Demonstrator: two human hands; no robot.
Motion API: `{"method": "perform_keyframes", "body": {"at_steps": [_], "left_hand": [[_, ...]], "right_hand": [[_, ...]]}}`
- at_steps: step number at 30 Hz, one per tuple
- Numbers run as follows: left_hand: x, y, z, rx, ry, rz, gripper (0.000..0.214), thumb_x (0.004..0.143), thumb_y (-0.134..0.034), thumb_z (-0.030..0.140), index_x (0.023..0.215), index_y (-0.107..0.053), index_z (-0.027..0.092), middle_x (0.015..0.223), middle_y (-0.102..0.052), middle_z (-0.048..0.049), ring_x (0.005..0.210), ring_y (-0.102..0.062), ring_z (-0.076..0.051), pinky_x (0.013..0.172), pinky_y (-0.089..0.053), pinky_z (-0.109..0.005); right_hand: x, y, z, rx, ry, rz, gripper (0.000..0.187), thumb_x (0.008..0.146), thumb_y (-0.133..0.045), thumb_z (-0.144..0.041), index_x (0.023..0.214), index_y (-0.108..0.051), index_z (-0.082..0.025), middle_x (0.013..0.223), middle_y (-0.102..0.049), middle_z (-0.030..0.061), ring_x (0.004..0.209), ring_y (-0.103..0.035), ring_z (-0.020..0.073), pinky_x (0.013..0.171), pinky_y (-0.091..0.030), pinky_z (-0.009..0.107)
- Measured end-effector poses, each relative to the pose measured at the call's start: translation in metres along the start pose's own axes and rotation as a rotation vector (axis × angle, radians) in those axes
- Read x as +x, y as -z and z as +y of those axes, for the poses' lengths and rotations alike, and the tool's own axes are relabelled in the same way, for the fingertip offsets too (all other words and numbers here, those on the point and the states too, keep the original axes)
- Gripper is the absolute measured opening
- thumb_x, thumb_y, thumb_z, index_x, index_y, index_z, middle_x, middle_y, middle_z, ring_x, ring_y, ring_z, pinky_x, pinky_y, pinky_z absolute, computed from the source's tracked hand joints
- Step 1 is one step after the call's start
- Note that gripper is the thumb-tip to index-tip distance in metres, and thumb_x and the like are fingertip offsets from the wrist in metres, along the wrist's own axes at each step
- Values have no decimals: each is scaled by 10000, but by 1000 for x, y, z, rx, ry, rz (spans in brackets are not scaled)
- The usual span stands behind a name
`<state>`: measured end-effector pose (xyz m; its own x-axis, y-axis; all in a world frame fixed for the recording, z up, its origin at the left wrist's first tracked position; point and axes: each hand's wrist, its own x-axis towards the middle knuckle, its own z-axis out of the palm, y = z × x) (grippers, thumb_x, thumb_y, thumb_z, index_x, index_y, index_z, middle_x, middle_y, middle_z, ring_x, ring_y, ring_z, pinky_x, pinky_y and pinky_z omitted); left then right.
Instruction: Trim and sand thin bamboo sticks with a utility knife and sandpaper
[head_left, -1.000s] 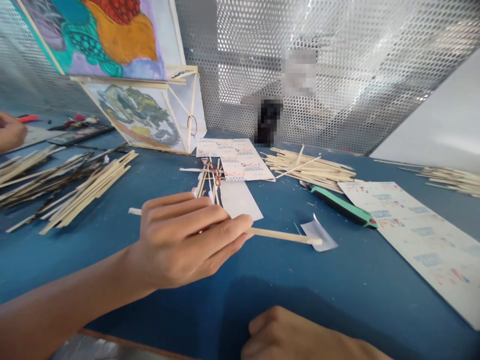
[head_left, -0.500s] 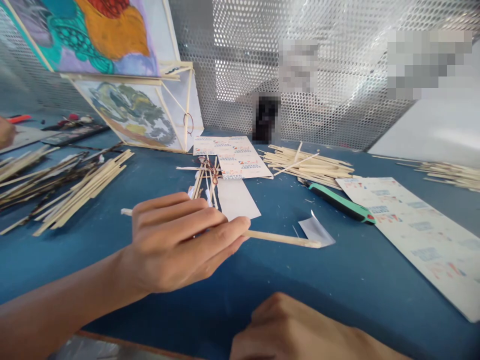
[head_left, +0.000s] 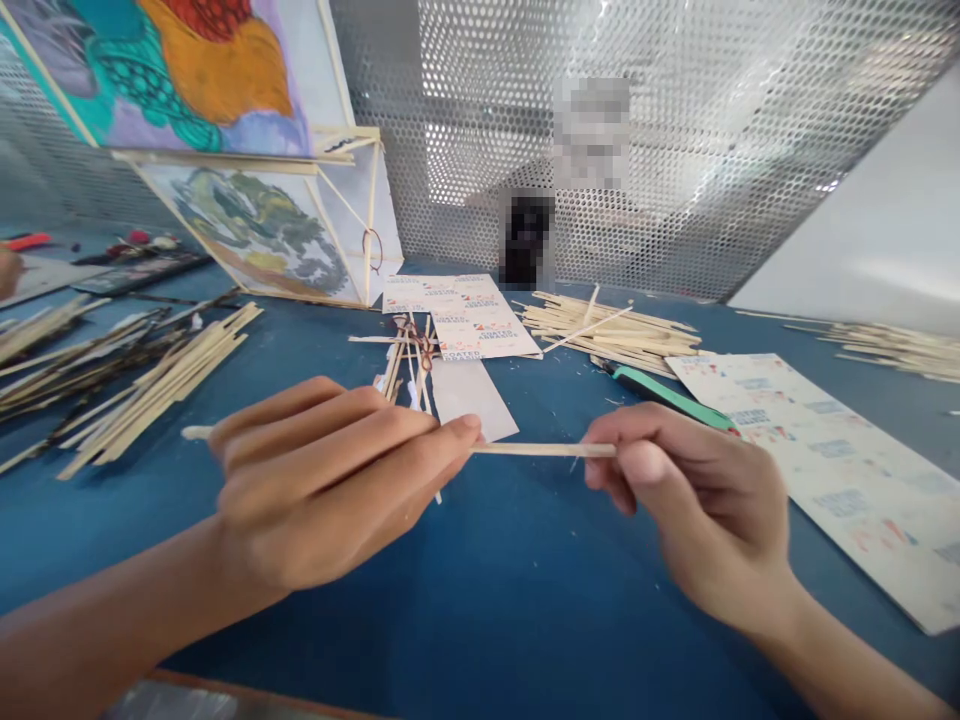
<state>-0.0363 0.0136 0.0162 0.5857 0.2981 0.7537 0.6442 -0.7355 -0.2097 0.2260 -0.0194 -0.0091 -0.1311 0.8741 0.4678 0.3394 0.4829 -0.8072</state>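
Note:
A thin pale wooden stick lies level above the blue table, its middle stretch bare between my two hands. My left hand is closed over the stick, with thumb and fingers pressed together; a light end pokes out past its knuckles. On the other side my right hand pinches the stick's right end between thumb and forefinger. Beyond the hands, a plain white sheet lies partly under printed abrasive paper. Beside them is a small bunch of sticks with a brown band.
A green-and-black cutter rests by a pile of sticks and a large printed sheet. More sticks lie at left. A painted, stick-framed structure stands at the back left; another person's hand shows at the far left edge.
My right hand has risen from the lower edge and taken hold of the stick's right end. My left hand has shifted slightly left. The small translucent piece near the stick's tip is no longer visible.

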Motion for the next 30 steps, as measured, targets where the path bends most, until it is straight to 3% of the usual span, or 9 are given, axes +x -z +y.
{"method": "perform_keyframes", "body": {"at_steps": [5, 9, 13, 16, 20, 22, 25, 29, 30], "left_hand": [[1, 9, 5, -11, 53, -16, 69, 910, -744, 197, 920, -739, 264, 758, -797, 52, 576, -707, -162, 574, -538, -367], [0, 9, 5, -32, 68, -38, 70, 911, -733, 187, 896, -734, 255, 752, -793, 39, 577, -698, -166, 570, -531, -379], [-2, 8, 2, -55, 27, 14, 78, 897, -753, 190, 881, -729, 263, 723, -785, 53, 549, -672, -153, 541, -515, -375], [1, 13, -1, -44, -1, -48, 91, 886, -764, 175, 895, -746, 263, 733, -790, 55, 562, -692, -158, 551, -535, -375], [3, 19, -2, -46, -78, -87, 85, 897, -748, 180, 879, -772, 259, 767, -798, 46, 591, -721, -164, 546, -537, -359], [-1, 17, -2, -44, -101, -52, 76, 909, -732, 203, 919, -787, 255, 782, -800, 34, 597, -721, -171, 533, -512, -361], [-13, 11, -3, -25, -57, 41, 135, 952, -676, 280, 1002, -800, 262, 808, -800, 21, 621, -720, -194, 546, -489, -388], [-26, 11, -6, -7, -101, -12, 301, 917, -682, 538, 1071, -803, 308, 959, -813, 23, 708, -739, -226, 594, -525, -424], [-27, 13, -6, -46, -56, -9, 382, 888, -673, 635, 1077, -807, 332, 966, -813, 35, 709, -741, -225, 607, -538, -428]], "right_hand": [[-7, -2, -6, 81, 47, 4, 132, 1013, -585, -262, 1041, -714, -272, 764, -675, -9, 563, -552, 102, 496, -447, 229], [-6, -3, -10, 33, 41, 12, 109, 988, -612, -237, 1017, -703, -289, 716, -658, -22, 527, -531, 97, 469, -436, 217], [-9, -3, -11, -30, 59, 29, 123, 968, -630, -202, 998, -692, -303, 644, -625, -34, 535, -546, 108, 475, -430, 214], [-9, -3, -13, -39, 73, 17, 143, 964, -616, -178, 1008, -683, -297, 626, -607, -36, 543, -557, 113, 479, -430, 217], [-5, -3, -18, -47, 42, -28, 72, 974, -595, -216, 925, -640, -242, 591, -533, -44, 502, -477, 101, 446, -367, 230], [-3, -4, -19, -60, 11, -86, 141, 990, -569, -250, 858, -607, -220, 570, -473, -54, 477, -397, 86, 435, -324, 233], [-3, -5, -18, -50, 21, -158, 239, 1017, -494, -241, 791, -559, -204, 570, -411, -61, 471, -318, 71, 436, -275, 230], [-5, -6, -16, -61, 84, -180, 231, 1008, -458, -181, 787, -519, -200, 597, -389, -60, 491, -319, 67, 462, -269, 231], [-5, -6, -16, -65, 95, -182, 221, 1004, -457, -176, 792, -514, -200, 608, -395, -58, 496, -323, 68, 466, -271, 232]]}}
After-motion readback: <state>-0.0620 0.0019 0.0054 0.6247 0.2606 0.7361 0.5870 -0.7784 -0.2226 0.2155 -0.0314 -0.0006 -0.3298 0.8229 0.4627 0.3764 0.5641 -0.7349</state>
